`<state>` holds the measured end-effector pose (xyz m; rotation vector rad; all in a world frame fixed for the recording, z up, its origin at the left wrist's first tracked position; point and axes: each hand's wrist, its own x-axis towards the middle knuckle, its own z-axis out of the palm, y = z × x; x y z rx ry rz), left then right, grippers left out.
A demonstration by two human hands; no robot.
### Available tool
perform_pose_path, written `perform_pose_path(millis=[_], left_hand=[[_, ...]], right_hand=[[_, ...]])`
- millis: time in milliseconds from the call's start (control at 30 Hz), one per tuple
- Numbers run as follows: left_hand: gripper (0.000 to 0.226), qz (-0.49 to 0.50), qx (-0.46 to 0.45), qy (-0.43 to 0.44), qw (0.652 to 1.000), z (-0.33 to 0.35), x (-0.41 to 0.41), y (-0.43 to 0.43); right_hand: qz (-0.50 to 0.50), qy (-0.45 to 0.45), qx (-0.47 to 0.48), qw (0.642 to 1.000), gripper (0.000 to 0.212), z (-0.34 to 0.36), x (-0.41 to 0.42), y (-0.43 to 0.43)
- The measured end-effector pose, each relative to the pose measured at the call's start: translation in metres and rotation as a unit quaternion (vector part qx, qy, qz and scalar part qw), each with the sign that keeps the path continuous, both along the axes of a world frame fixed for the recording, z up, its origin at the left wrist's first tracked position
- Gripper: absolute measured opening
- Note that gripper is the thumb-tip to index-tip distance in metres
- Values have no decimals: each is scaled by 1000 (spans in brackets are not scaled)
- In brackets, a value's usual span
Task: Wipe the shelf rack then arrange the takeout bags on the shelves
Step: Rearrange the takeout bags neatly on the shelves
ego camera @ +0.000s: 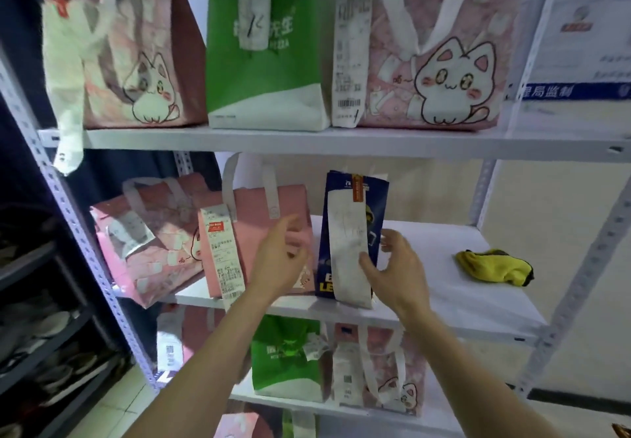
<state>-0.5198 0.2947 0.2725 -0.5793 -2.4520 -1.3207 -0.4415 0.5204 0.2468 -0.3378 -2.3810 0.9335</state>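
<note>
On the middle shelf (461,301) of the white rack stands a dark blue takeout bag (377,205) with a long white receipt (348,243) down its front. My right hand (397,270) holds its right side, thumb on the receipt and fingers behind the edge. My left hand (280,260) hovers open and blurred in front of a pink bag (259,219) just left of the blue one. Another pink cat bag (150,243) leans at the shelf's left end. A yellow cloth (491,266) lies crumpled on the shelf's right part.
The top shelf (307,142) carries a pink cat bag (136,61), a green bag (266,61) and a second pink cat bag (444,72). The lower shelf holds a green bag (283,369) and a pink one (389,379). A dark shoe rack (34,335) stands left.
</note>
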Motion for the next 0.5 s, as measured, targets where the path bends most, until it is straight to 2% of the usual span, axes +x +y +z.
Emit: perform_pose_path(millis=[100, 267, 367, 500], left_hand=[[45, 20, 69, 91, 993, 55, -3, -27], [27, 53, 161, 257, 952, 150, -19, -69], [43, 77, 160, 261, 949, 197, -42, -86], [80, 49, 120, 143, 981, 240, -73, -95]], right_hand=[[12, 85, 32, 996, 37, 58, 4, -20], [24, 246, 29, 968, 13, 160, 8, -63], [30, 307, 50, 950, 24, 218, -7, -91], [8, 235, 86, 968, 60, 274, -43, -114]])
